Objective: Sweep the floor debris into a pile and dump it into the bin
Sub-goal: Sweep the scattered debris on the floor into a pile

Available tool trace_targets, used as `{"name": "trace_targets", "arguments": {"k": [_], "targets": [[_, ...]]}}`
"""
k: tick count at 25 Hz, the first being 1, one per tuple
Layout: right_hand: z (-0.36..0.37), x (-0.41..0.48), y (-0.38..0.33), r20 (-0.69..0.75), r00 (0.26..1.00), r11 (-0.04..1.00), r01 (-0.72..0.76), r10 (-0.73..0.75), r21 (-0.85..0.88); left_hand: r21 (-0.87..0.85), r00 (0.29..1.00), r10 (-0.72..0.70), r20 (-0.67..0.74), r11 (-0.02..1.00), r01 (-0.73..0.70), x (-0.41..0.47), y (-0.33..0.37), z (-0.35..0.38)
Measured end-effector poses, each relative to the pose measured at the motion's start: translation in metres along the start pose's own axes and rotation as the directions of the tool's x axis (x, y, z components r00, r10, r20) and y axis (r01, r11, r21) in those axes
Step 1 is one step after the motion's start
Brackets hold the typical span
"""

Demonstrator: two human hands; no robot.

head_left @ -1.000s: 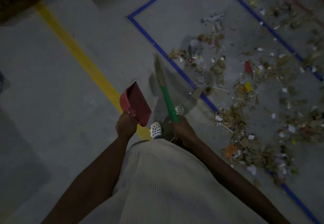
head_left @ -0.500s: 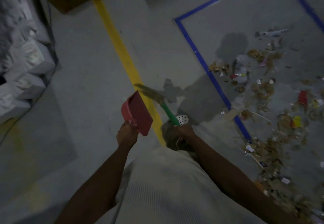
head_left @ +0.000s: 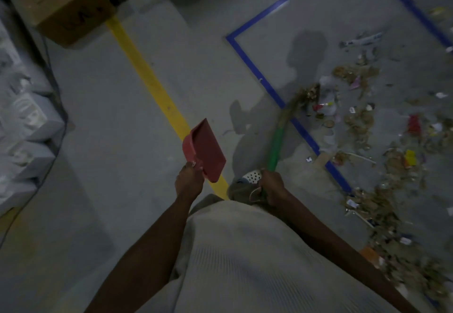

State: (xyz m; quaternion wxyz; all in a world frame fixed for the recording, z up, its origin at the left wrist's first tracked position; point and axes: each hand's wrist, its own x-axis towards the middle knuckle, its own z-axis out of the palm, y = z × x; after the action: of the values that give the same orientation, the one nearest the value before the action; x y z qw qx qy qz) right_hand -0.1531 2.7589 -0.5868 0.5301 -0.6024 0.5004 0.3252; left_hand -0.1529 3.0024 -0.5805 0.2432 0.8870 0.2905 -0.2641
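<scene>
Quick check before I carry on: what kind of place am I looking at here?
Probably a warehouse or storeroom floor, not a home. Bare grey concrete is marked with a yellow floor line and a blue tape rectangle. A cardboard box sits at the top left, with stacked white packages along the left edge.

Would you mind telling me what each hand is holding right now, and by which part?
The left hand grips the red dustpan by its handle; the right hand grips the broom at the green handle's near end.
</scene>
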Motion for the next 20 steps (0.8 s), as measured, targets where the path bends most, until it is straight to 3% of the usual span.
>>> {"name": "trace_targets", "arguments": {"k": [3,7,10,12,15,20], "targets": [[-0.022,-0.001,0.003,0.057,0.998,0.987,0.039,-0.030,-0.159,-0.007,0.998,0.061,0.024,0.998,-0.060,0.010,0.021,0.002],[-0.053,0.029,0.018,0.115,0.993,0.866,0.074,-0.018,-0.494,0.034,0.982,0.186,0.013,0.982,-0.186,0.022,0.041,-0.005],[-0.067,0.042,0.042,0.080,0.997,0.819,0.056,-0.013,-0.571,0.135,0.953,0.298,0.044,0.944,-0.301,0.026,0.055,-0.008],[-0.074,0.050,0.067,-0.017,0.999,0.862,-0.035,0.030,-0.506,0.185,0.939,0.335,0.079,0.920,-0.344,0.030,0.058,-0.007],[-0.087,0.042,0.091,-0.163,0.974,0.962,-0.188,0.156,-0.200,0.234,0.904,0.403,0.144,0.874,-0.427,0.030,0.071,-0.005],[-0.058,0.022,0.085,-0.280,0.947,0.987,-0.146,0.158,0.064,0.270,0.854,0.494,0.162,0.810,-0.520,0.032,0.097,-0.004]]}}
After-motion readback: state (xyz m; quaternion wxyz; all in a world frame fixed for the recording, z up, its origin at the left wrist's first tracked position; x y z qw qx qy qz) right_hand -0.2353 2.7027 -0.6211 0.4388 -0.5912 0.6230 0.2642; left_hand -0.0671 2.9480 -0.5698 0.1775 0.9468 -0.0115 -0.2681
